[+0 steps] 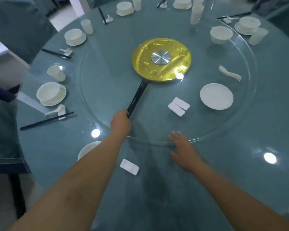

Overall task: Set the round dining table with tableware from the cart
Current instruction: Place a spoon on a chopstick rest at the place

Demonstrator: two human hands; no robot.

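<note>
A round dining table (223, 164) under a teal cloth and glass top fills the view, with a clear glass turntable (107, 90) resting on it around a gold centre disc (161, 60). Grey-covered chairs (22, 30) stand at the far-left rim. Finished place settings ring the far and left edges; the nearest of them has a bowl on a saucer (50, 93), a cup (56, 73), a spoon on its rest (58, 110) and black chopsticks (47, 120). On the turntable lie a white plate (216, 96), a loose bowl (221, 34), white spoons (229, 73) and two white chopstick rests (178, 106) side by side. Another white rest (129, 166) lies on the table near the person, just beside a plate (86, 150) partly hidden by the left forearm. The left hand (120, 123) reaches onto the turntable, fingers curled around the near end of a bundle of black chopsticks (137, 99) whose tips point at the gold disc. The right hand (183, 150) hovers or rests at the turntable's near edge, fingers straight and slightly spread, holding nothing; whether it touches the glass cannot be told.
</note>
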